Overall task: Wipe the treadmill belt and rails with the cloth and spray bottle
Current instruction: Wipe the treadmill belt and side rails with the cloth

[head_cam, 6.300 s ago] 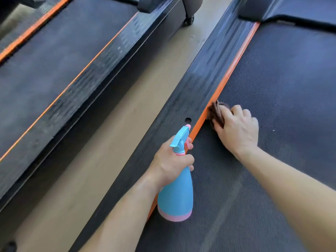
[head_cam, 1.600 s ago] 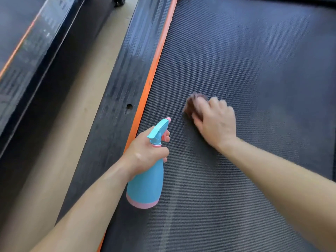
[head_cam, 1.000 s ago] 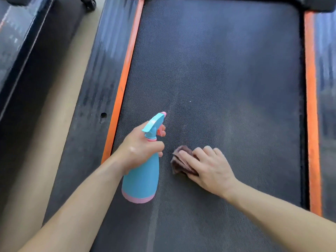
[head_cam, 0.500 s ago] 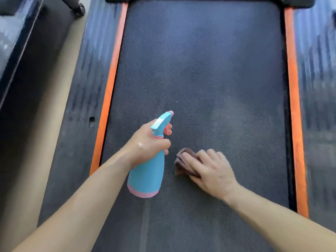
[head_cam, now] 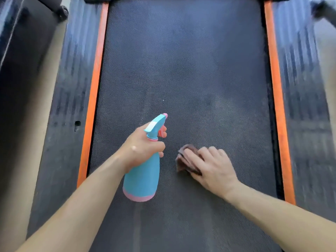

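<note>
- Over the near half of the belt (head_cam: 181,70), the left hand (head_cam: 143,148) is curled round the neck of the spray bottle (head_cam: 142,175), one finger on the pink trigger. The bottle stands about upright, and its nozzle points up the belt, away from the person.
- Nearer the belt's right edge, the right hand (head_cam: 212,168) lies flat, fingers straight, pressing the brown cloth (head_cam: 183,160) onto the belt. Its thumb is hidden.
- The belt's long axis runs straight away from the person, and most of its length lies ahead of both hands. Strokes would likely go forward along it, the cloth hand leading.
- The left rail (head_cam: 67,106) and right rail (head_cam: 305,106) flank the belt, each beyond an orange strip. Each hand is nearer the rail on its own side.
- Most of the cloth is covered by fingers, and both rails are smeared by blur. I cannot tell whether the bottle's base touches the belt or whether the belt is wet. The belt's far end is cut off at the top.
</note>
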`<action>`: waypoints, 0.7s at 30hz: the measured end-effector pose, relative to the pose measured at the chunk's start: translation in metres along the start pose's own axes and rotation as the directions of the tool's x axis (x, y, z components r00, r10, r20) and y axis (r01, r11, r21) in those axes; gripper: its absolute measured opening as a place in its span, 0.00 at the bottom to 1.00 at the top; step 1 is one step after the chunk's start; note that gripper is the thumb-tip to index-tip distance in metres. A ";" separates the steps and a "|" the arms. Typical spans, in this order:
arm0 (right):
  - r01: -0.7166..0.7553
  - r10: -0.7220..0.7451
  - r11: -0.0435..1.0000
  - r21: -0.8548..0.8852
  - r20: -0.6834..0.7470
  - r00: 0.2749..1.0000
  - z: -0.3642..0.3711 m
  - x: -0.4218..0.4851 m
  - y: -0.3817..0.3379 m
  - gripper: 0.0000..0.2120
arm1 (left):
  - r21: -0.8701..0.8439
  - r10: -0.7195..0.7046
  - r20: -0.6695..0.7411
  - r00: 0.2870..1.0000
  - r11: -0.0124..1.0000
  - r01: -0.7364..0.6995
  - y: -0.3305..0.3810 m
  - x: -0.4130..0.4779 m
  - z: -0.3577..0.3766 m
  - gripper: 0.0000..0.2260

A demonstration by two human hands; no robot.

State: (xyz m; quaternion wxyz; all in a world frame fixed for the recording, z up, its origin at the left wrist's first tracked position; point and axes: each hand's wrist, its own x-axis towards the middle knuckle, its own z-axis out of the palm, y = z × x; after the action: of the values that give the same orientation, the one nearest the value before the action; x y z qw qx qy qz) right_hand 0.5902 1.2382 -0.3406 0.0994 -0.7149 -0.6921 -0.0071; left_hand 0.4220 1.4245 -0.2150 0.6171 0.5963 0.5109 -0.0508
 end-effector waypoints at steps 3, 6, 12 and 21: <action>0.065 -0.064 0.998 -0.011 0.012 0.998 0.002 0.010 0.032 0.25 | -0.009 0.005 0.012 1.000 1.000 -0.005 0.001 0.006 0.009 0.30; -0.314 0.311 0.949 -0.009 -0.118 0.943 -0.002 0.055 0.079 0.22 | 0.041 0.011 0.042 0.999 0.999 -0.013 0.001 0.009 0.015 0.26; -0.479 0.470 0.873 -0.095 -0.102 0.877 -0.001 0.057 0.063 0.25 | 0.115 0.007 0.072 0.997 0.993 -0.015 0.001 0.003 0.010 0.28; 0.054 -0.055 0.997 -0.054 -0.024 0.998 0.001 0.064 -0.002 0.24 | 0.013 0.049 -0.055 0.997 0.999 -0.049 -0.018 -0.006 -0.019 0.34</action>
State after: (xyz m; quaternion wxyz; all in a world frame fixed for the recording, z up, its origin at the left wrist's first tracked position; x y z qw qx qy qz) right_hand 0.5905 1.3016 -0.3318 0.0892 -0.6980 -0.7095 -0.0374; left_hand 0.3966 1.4316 -0.2186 0.6003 0.6135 0.5127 -0.0219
